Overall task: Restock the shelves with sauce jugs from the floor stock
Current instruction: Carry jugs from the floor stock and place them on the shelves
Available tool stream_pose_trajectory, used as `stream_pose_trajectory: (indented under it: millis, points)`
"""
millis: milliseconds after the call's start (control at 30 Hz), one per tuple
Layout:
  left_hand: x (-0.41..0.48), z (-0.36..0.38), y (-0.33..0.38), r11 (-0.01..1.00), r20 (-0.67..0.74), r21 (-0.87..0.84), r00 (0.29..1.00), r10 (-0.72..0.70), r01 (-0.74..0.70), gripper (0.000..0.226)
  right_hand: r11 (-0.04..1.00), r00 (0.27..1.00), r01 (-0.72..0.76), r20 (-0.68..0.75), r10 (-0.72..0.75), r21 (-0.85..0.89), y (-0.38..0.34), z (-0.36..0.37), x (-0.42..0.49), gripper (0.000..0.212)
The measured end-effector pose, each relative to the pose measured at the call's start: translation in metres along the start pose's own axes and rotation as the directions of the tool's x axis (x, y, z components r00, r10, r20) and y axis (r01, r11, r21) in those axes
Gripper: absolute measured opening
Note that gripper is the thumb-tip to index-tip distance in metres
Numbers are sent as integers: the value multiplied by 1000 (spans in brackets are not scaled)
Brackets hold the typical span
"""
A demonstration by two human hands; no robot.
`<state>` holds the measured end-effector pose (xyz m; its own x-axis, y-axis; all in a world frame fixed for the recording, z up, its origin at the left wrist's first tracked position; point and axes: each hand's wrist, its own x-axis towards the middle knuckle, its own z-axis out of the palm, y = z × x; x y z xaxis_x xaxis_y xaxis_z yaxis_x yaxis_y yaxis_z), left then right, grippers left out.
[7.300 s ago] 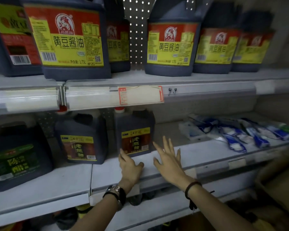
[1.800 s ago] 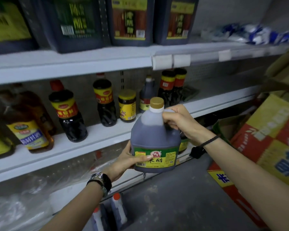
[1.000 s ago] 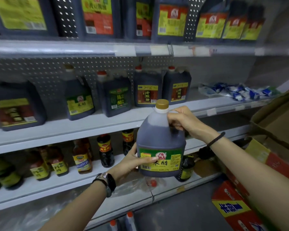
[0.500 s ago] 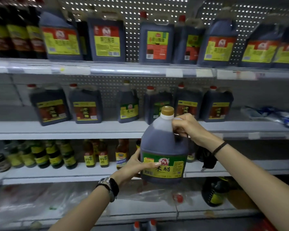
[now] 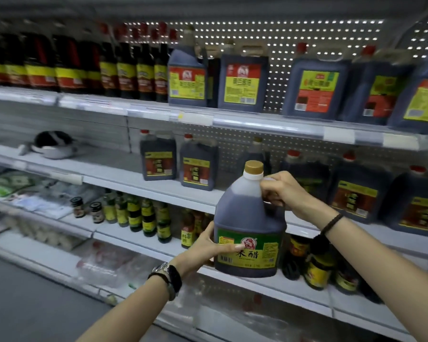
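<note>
Hands first: right hand (image 5: 281, 191) is curled round the handle of the jug (image 5: 247, 218), just below the cap (image 5: 253, 167). Left hand (image 5: 208, 245) cups the lower left side, thumb lying across the green label. Same two-hand hold as a second ago, no regrip.

What changed: the jug has come up from down by the bottom shelves to level with the middle shelf (image 5: 114, 169), and the view has swung left along the run. The jug is in the air in front of the shelf edge, upright, touching no shelf.

My read: lift done, carry in progress, placement not started. Next is picking a slot among the red-label jugs (image 5: 197, 164) on the middle shelf. A gold-capped jug (image 5: 253, 151) stands right behind the held one. It may be the same product, so that row looks the likely target.

Hard to see:
- The handle itself is covered by the right hand, and the left palm is behind the jug.
- The gold-capped jug is mostly blocked and its label is out of sight.
- Labels on the top shelf (image 5: 257, 123) are smeared by motion blur.
- A dark-and-white item (image 5: 52, 145) on the middle shelf at left can't be identified.
- Floor stock is out of frame.
</note>
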<state>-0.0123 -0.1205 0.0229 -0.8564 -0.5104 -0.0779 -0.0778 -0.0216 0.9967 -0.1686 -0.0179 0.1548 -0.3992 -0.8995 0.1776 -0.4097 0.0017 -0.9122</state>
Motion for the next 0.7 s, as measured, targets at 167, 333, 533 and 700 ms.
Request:
stream_pose_trajectory:
  millis: [167, 333, 533, 700]
  points:
    - [-6, -38, -7, 1000, -121, -20, 992, -19, 17, 66, 999, 994, 46, 96, -46, 6, -3, 33, 38, 36]
    - [-15, -97, -12, 999, -187, -26, 982, -27, 23, 66, 997, 987, 43, 155, -51, 57, -10, 85, 77, 42]
    - [-15, -192, -18, 999, -199, 4, 979, -49, 50, 67, 994, 985, 40, 164, -56, 104, -21, 159, 130, 47]
    - [-16, -278, -21, 999, -178, 14, 983, -40, 43, 72, 989, 991, 18, 128, -38, 150, -32, 227, 175, 50]
